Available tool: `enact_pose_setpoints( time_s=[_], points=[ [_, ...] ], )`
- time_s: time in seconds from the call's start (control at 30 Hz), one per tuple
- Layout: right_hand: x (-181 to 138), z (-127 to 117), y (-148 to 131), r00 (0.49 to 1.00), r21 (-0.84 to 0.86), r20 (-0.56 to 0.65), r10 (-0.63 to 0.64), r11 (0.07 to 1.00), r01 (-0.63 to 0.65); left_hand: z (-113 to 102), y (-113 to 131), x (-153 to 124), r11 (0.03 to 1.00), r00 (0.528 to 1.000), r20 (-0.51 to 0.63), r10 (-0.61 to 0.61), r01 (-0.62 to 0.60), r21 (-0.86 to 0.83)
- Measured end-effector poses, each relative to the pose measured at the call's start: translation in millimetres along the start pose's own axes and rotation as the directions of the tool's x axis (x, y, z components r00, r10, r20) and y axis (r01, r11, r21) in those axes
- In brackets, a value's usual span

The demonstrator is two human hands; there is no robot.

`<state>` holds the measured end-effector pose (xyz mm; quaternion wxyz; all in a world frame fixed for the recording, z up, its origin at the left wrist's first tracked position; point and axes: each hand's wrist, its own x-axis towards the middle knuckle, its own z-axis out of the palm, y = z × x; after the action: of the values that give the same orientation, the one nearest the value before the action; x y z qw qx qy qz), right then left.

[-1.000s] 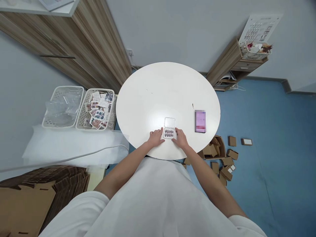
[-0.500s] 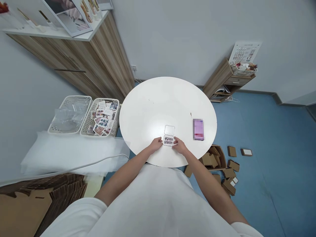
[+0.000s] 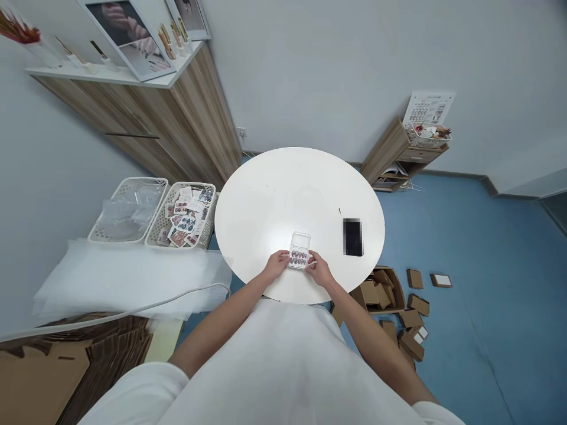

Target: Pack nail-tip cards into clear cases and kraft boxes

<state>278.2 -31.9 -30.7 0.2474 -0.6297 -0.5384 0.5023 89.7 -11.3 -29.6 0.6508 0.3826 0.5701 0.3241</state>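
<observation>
A small clear plastic case (image 3: 300,240) stands at the near side of the round white table, its lid swung up and back. Inside its base sit two rows of dark, shiny press-on nails (image 3: 298,258). My left hand (image 3: 276,264) grips the left side of the case between thumb and fingers. On the opposite side, my right hand (image 3: 318,270) has its thumb and fingers closed at the right edge. Whether the case rests on the tabletop or is slightly raised, I cannot tell.
Right of the case, a phone-like dark rectangle (image 3: 352,237) lies on the table (image 3: 296,177). Baskets of nail packs (image 3: 182,221) and clear bags (image 3: 130,209) stand left. Cardboard boxes (image 3: 410,319) lie on the floor at right; foam sheets (image 3: 133,274) are at left.
The case is now turned slightly, and my fingers have closed in on both its sides. The phone-like rectangle has gone from pink to black. My view has shifted a little.
</observation>
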Motion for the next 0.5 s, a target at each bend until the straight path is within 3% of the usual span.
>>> enact_pose_setpoints(
  time_s=[0.17, 0.3, 0.4, 0.5],
  points=[
    [-6.5, -14.1, -9.9, 0.994, -0.006, 0.022, -0.103, 0.995, 0.103, 0.7, 3.1, -1.1, 0.997, 1.0, 0.018, -0.026, 0.027, -0.07],
    [-4.9, -41.3, -12.9, 0.989, -0.065, -0.005, -0.145, 0.987, 0.144, 11.9, 6.3, 0.9, 0.987, 0.999, 0.038, -0.037, 0.042, -0.157],
    [2.1, -68.4, -6.2, 0.99, -0.155, -0.118, -0.078, 0.986, 0.059, 20.8, 8.7, 3.1, 0.983, 0.999, 0.026, -0.037, 0.041, -0.181],
    [12.2, -94.2, 6.8, 0.961, -0.303, -0.273, 0.048, 0.944, -0.133, 25.7, 11.8, 5.0, 0.985, 0.999, 0.006, -0.044, 0.045, -0.167]
  ],
)
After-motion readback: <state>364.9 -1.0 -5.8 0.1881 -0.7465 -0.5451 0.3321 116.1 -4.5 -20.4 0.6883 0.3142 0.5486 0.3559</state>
